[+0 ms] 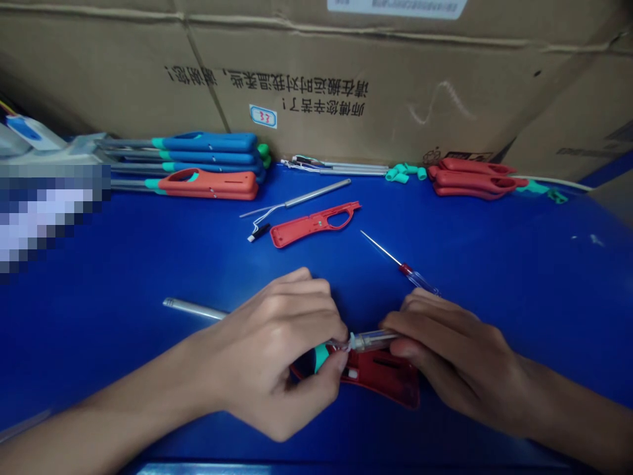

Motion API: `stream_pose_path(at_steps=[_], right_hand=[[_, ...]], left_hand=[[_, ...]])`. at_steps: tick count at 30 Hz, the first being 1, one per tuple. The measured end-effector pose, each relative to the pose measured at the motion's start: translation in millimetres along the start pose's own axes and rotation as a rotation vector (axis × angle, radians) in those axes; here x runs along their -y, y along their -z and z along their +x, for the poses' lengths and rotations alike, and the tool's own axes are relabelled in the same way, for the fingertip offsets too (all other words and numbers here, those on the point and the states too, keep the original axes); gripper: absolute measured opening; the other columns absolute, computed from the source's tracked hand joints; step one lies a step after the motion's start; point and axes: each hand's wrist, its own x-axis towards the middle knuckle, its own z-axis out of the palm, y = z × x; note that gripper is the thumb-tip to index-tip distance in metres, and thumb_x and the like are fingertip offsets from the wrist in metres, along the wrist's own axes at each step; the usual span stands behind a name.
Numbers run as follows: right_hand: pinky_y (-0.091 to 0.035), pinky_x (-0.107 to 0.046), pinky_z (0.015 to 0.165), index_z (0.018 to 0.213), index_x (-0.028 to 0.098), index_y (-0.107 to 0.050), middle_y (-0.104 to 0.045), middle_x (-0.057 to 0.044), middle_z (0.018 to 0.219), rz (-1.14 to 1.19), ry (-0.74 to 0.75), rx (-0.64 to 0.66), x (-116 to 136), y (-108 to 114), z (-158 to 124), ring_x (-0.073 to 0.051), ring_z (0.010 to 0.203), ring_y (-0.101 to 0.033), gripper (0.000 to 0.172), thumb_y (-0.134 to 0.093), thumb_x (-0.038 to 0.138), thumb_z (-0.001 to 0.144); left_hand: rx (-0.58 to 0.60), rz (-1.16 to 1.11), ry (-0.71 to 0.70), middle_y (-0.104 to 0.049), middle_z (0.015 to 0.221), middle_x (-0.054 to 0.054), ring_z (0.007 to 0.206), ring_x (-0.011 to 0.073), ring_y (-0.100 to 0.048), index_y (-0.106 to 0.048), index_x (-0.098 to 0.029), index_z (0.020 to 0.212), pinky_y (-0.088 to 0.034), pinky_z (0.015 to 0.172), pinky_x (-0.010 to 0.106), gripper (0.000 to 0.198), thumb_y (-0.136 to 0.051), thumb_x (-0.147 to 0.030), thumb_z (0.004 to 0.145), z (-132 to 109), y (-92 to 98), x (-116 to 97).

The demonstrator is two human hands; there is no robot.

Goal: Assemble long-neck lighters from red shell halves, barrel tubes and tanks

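Note:
Over the front of the blue table, my left hand (281,343) is closed, thumb and forefinger pinching a small translucent piece whose end is hidden. My right hand (455,349) grips a clear plastic fuel tank (376,340) by its right end. The tank's whitish nozzle touches or nearly touches my left fingertips. Below both hands lies a red lighter handle half (390,379), with a teal collar (321,356) partly covered by my left hand. A metal lighter tube (192,307) sticks out left from behind that hand. Just beyond my right hand rests a screwdriver (405,267) with a clear-and-red handle.
Another red handle half (316,224) and a wired metal tube (316,192) lie mid-table. Blue lighters (212,142) and an orange-red one (208,185) are stacked left. Teal collars (403,173) and red lighters (472,178) sit along the cardboard box (316,59) at the back.

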Motion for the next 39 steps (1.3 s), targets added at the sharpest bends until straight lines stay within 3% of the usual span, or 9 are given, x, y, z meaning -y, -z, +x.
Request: stream_pose_path(at_steps=[13, 18, 25, 31, 34, 36, 39], right_hand=[[-0.046, -0.03, 0.066, 0.1, 0.013, -0.056, -0.06, -0.003, 0.075, 0.03, -0.029, 0.024, 4, 2, 3, -0.013, 0.065, -0.05, 0.013, -0.044, 0.016, 0.1], [-0.049, -0.03, 0.069, 0.095, 0.017, -0.056, -0.066, -0.004, 0.078, 0.028, -0.05, 0.035, 7, 4, 4, -0.015, 0.068, -0.059, 0.017, -0.04, 0.016, 0.1], [-0.054, -0.03, 0.076, 0.12, 0.012, -0.051, -0.068, -0.008, 0.092, -0.08, -0.049, 0.061, 6, 4, -2, -0.018, 0.085, -0.064, 0.026, -0.048, 0.027, 0.098], [-0.053, -0.031, 0.071, 0.108, 0.015, -0.055, -0.067, -0.006, 0.085, -0.065, -0.028, 0.083, 8, 4, 1, -0.018, 0.08, -0.064, 0.014, -0.048, 0.018, 0.096], [-0.053, -0.032, 0.07, 0.104, 0.014, -0.059, -0.067, -0.007, 0.084, -0.079, -0.027, 0.078, 8, 5, 2, -0.018, 0.078, -0.064, 0.013, -0.05, 0.02, 0.096], [-0.053, -0.033, 0.071, 0.1, 0.014, -0.062, -0.067, -0.008, 0.083, -0.076, -0.029, 0.075, 9, 6, 3, -0.019, 0.077, -0.063, 0.014, -0.051, 0.02, 0.095], [-0.053, -0.033, 0.072, 0.098, 0.013, -0.064, -0.067, -0.009, 0.086, -0.065, -0.032, 0.076, 9, 5, 4, -0.019, 0.079, -0.063, 0.014, -0.053, 0.019, 0.093]], left_hand=[[0.016, 0.016, 0.011, -0.059, 0.065, 0.004, 0.063, 0.0164, -0.05, -0.064, -0.011, 0.079, -0.034, 0.061, 0.035, 0.011, -0.054, -0.008, 0.079, 1, 0.9, -1], [0.028, 0.014, 0.013, -0.06, 0.066, 0.004, 0.063, 0.0161, -0.05, -0.062, -0.014, 0.08, -0.034, 0.061, 0.035, 0.011, -0.052, -0.008, 0.079, 1, 1.6, -1], [0.046, 0.038, 0.023, -0.06, 0.066, 0.004, 0.063, 0.0163, -0.05, -0.062, -0.013, 0.08, -0.035, 0.062, 0.035, 0.013, -0.05, -0.008, 0.081, 3, 2.5, -1], [0.101, 0.067, 0.07, -0.062, 0.074, 0.004, 0.07, 0.018, -0.054, -0.062, -0.014, 0.087, -0.04, 0.067, 0.035, 0.01, -0.057, -0.017, 0.079, 1, 6.8, -1], [0.148, 0.13, 0.134, -0.065, 0.084, 0.005, 0.078, 0.0211, -0.057, -0.06, -0.014, 0.099, -0.044, 0.074, 0.037, 0.037, -0.07, -0.033, 0.069, 0, 11.7, -1], [0.179, 0.171, 0.166, -0.065, 0.086, 0.005, 0.081, 0.0218, -0.057, -0.058, -0.015, 0.101, -0.044, 0.077, 0.038, 0.044, -0.073, -0.036, 0.065, 0, 13.9, 0], [0.222, 0.219, 0.169, -0.062, 0.083, 0.003, 0.079, 0.0204, -0.056, -0.06, -0.017, 0.093, -0.044, 0.076, 0.037, 0.029, -0.07, -0.032, 0.071, -1, 13.2, 1]])
